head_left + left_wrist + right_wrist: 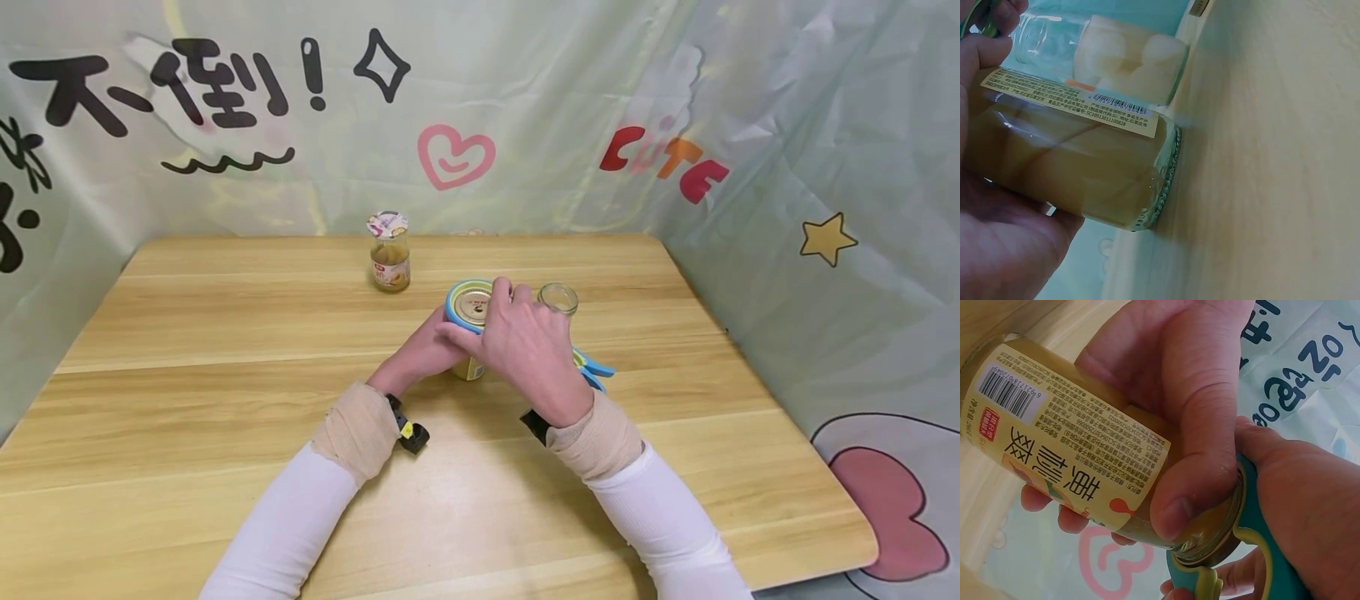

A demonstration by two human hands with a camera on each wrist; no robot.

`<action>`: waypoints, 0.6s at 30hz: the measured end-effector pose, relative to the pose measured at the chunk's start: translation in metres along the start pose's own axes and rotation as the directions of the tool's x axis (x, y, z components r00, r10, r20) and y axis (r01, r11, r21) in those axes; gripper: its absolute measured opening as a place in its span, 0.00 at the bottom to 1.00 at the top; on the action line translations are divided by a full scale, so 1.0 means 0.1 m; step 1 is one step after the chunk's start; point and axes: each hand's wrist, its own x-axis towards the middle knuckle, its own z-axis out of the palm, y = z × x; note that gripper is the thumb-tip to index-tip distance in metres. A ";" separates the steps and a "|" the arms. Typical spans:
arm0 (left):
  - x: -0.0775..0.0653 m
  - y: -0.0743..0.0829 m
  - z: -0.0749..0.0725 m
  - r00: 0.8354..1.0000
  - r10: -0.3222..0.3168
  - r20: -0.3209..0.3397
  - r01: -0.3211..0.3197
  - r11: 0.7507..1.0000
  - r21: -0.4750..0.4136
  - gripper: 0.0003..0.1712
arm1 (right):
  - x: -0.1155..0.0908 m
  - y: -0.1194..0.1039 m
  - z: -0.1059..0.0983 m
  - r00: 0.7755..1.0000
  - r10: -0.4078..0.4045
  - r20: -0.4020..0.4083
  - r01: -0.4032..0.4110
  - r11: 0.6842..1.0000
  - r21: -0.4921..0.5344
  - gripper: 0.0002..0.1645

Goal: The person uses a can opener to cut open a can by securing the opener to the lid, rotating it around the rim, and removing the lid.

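Yellow-labelled jar [1066, 444], one of three, was midway across the bench [225, 400], the left hand [426, 346] with fingers curled round it; right hand [531, 343] arched over its lid [472, 306], fingers gripping one blue opener [597, 367].

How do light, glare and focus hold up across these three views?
Head: bright, with a pale sheen on the near part of the table; left wrist: dimmer, small highlights on the held jar, the wood grain soft; right wrist: muted light too, but the print on the label stays mostly readable.
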 end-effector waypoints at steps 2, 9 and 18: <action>0.00 -0.01 0.00 1.000 -0.001 -0.002 0.001 1.000 0.000 0.38 | 0.00 0.00 0.01 1.000 -0.007 -0.010 0.007 1.000 -0.005 0.51; 0.00 -0.01 0.00 0.999 0.031 0.024 -0.031 0.999 0.005 0.37 | -0.01 0.03 0.02 1.000 -0.028 -0.002 0.028 1.000 -0.011 0.51; 0.00 -0.04 0.01 0.998 0.055 0.025 -0.056 0.998 0.008 0.36 | 0.00 0.07 0.03 0.998 -0.064 0.008 0.064 0.998 0.015 0.49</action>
